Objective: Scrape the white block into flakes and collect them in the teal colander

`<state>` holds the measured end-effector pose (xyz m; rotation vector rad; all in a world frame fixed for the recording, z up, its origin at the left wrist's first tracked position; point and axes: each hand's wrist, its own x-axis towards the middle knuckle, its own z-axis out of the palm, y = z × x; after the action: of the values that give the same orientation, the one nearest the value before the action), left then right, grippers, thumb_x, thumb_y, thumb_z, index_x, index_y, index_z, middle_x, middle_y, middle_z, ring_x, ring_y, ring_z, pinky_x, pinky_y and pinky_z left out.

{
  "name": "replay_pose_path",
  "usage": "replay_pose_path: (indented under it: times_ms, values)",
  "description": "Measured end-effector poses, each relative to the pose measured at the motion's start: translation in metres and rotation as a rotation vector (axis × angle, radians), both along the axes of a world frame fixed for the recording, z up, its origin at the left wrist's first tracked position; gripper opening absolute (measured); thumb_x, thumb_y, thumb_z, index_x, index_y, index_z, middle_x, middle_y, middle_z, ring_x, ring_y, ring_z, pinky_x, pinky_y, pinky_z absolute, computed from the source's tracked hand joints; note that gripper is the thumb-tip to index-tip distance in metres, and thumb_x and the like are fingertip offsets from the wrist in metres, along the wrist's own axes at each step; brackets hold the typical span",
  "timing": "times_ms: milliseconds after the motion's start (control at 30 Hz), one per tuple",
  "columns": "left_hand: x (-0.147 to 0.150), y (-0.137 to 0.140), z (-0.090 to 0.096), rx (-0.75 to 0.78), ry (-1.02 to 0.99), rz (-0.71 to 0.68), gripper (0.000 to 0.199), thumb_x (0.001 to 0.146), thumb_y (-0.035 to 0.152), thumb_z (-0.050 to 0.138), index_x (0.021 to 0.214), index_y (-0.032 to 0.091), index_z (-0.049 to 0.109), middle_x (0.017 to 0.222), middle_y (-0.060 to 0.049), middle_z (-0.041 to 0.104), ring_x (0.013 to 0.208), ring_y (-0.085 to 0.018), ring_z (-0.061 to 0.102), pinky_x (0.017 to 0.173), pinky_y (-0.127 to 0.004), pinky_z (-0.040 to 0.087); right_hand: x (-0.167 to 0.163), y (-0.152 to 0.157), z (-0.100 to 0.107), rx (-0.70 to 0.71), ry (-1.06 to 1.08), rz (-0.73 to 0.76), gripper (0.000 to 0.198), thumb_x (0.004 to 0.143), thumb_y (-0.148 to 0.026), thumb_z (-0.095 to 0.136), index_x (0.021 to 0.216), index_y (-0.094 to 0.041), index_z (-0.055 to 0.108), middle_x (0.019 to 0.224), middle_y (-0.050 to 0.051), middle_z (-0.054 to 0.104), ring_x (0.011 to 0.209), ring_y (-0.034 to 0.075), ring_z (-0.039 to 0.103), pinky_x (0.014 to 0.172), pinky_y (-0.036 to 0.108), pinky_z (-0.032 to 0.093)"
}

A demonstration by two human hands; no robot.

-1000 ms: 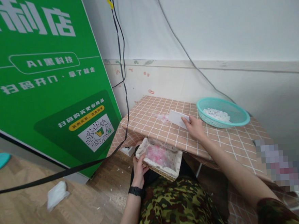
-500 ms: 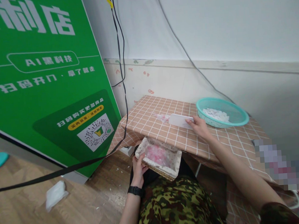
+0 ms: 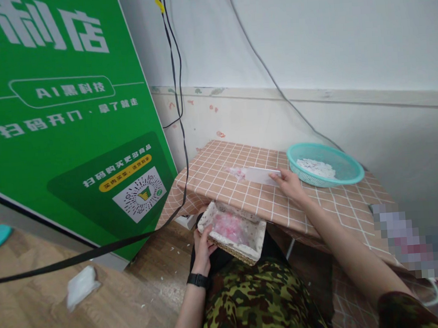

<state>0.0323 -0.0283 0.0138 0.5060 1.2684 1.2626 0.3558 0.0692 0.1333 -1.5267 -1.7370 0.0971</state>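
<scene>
My left hand point(image 3: 203, 247) grips the left end of a cloth-lined woven basket point(image 3: 259, 238), thumb over the rim. The basket is tilted a little over my lap, just below the table's front edge, with small pink and white pieces point(image 3: 227, 227) inside. On the table, my right hand point(image 3: 290, 183) is closed on the right end of a flat white card-like sheet point(image 3: 262, 176). Its far left end meets a small heap of pink and white pieces point(image 3: 236, 172) on the checked tablecloth point(image 3: 211, 167).
A turquoise colander point(image 3: 350, 172) holding white pieces stands at the table's back right. Black cables point(image 3: 182, 136) hang at the left before a green cabinet point(image 3: 97, 92). A white plastic packet point(image 3: 82, 286) and white scraps lie on the floor.
The white sheet and my right hand have shifted slightly left, and the sheet's end is closer over the pink pieces. My left hand and the basket stay put.
</scene>
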Motion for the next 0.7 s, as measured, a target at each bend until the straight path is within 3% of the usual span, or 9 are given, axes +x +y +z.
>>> replay_pose_path:
  times_ms: [333, 533, 700]
  values:
    - [0.000, 0.000, -0.004, 0.019, -0.008, -0.005, 0.050, 0.068, 0.047, 0.065, 0.109, 0.024, 0.049, 0.093, -0.005, 0.063, 0.068, -0.016, 0.064, 0.060, -0.030, 0.053, 0.004, -0.004, 0.016, -0.108, 0.033, 0.229, 0.037, 0.083, -0.053, 0.045, 0.073, -0.019, 0.052, 0.063, 0.000, 0.050, 0.060, 0.014, 0.045, 0.055, 0.025, 0.034]
    - [0.000, -0.001, -0.002, 0.025, -0.002, -0.010, 0.050, 0.068, 0.049, 0.065, 0.109, 0.025, 0.048, 0.097, -0.005, 0.063, 0.070, -0.016, 0.064, 0.062, -0.031, 0.053, 0.002, -0.008, 0.020, -0.140, 0.033, 0.252, 0.040, 0.082, -0.057, 0.044, 0.073, -0.019, 0.052, 0.063, 0.001, 0.052, 0.060, 0.015, 0.046, 0.055, 0.026, 0.034]
    - [0.000, -0.001, 0.002, 0.012, -0.003, -0.011, 0.051, 0.069, 0.049, 0.064, 0.111, 0.025, 0.048, 0.096, -0.005, 0.063, 0.069, -0.016, 0.064, 0.061, -0.030, 0.052, -0.003, -0.017, 0.017, -0.116, 0.035, 0.180, 0.040, 0.082, -0.056, 0.046, 0.072, -0.018, 0.057, 0.060, 0.001, 0.053, 0.056, 0.014, 0.045, 0.052, 0.025, 0.033]
